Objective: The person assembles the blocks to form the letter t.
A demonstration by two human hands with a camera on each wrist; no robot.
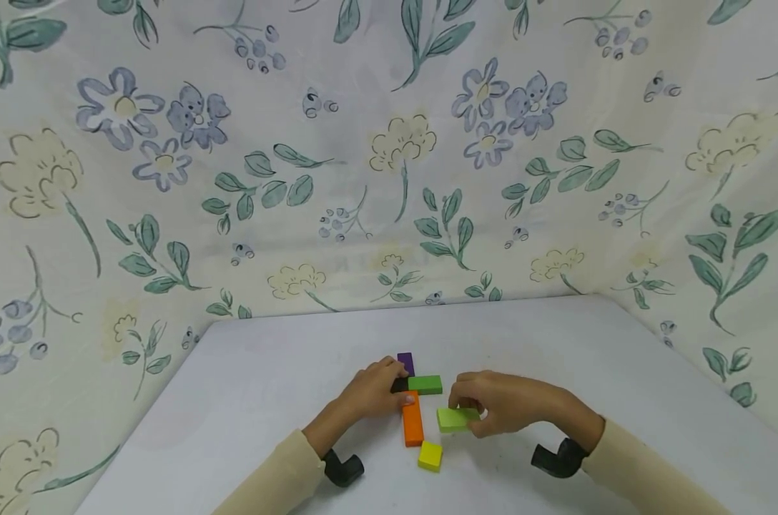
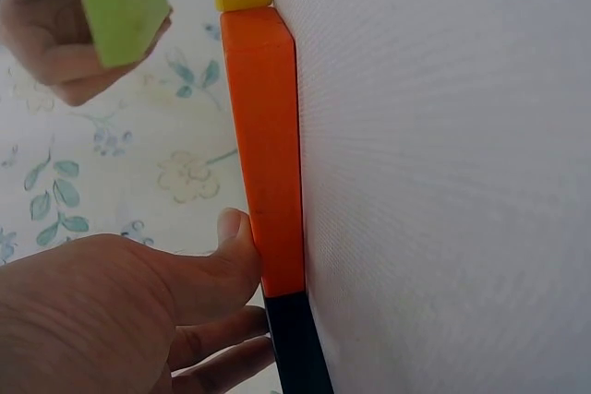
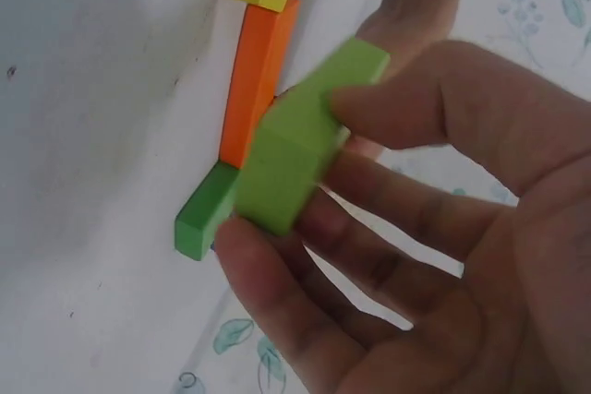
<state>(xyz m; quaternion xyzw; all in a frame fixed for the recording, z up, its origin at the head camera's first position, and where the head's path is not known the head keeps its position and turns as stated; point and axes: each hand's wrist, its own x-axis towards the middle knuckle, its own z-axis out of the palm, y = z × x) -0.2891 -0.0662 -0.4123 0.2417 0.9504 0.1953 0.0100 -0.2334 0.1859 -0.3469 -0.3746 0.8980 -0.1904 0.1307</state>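
In the head view, my left hand (image 1: 375, 390) rests against a row of wooden blocks. Its thumb (image 2: 235, 239) touches the lower end of the orange block (image 2: 263, 154), and its fingers lie along the black block (image 2: 297, 339). My right hand (image 1: 508, 400) pinches a light green block (image 3: 309, 136) between thumb and fingers, to the right of the orange block. A darker green block (image 1: 425, 385) extends rightward beside the black one. Beyond it lies a purple block (image 1: 405, 363), partly behind my left fingers. A yellow block (image 1: 430, 455) sits at the orange block's near end.
The blocks lie on a white table (image 1: 267, 357). A floral cloth (image 1: 363, 179) hangs behind it and at both sides. Dark wrist-worn devices jut inward near my left sleeve (image 1: 279, 472) and right sleeve (image 1: 646, 465).
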